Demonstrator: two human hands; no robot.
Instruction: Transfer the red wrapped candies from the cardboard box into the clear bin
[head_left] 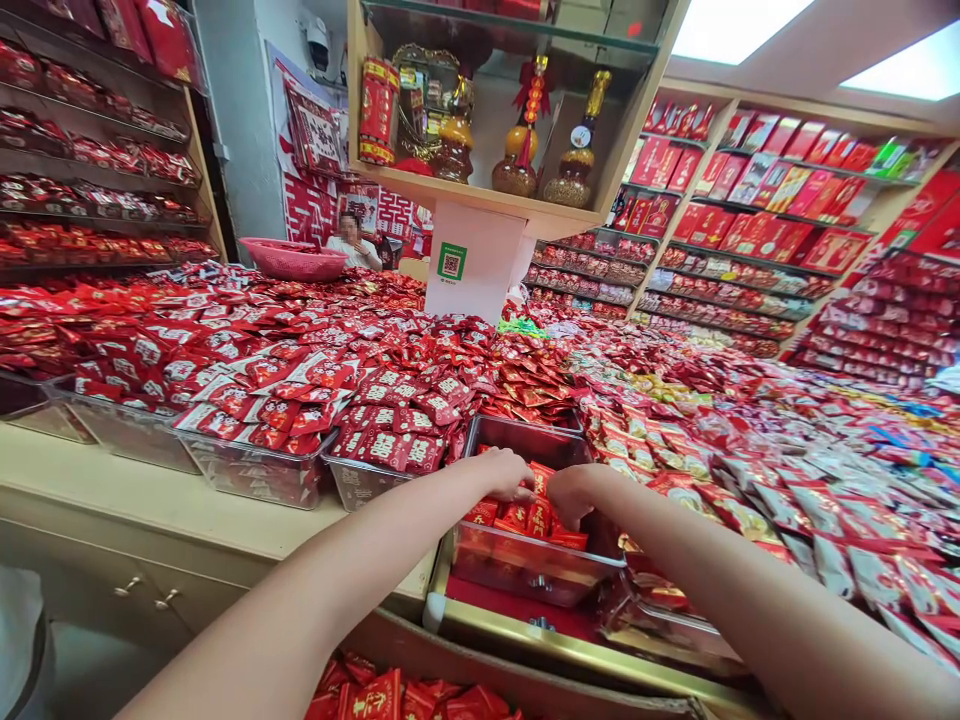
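Both of my hands reach into a clear plastic bin (525, 565) partly filled with small red packets (538, 515) with gold lettering. My left hand (502, 474) is over the bin's left side, its fingers curled down against the packets. Beside it on the right, my right hand (571, 494) is also curled, fingertips pointing down among the packets. The fingers hide whatever each hand pinches. Below the bin, near my body, an open cardboard box (480, 640) holds more red packets (379, 698) of the same look.
Neighbouring clear bins (259, 475) heaped with red and white packets line the counter (150, 490). Loose packets (750, 480) spread to the right. Ahead, a white post (476, 262) carries a shelf cabinet (480, 190). A pink basket (292, 260) and a seated person (352, 245) are farther back.
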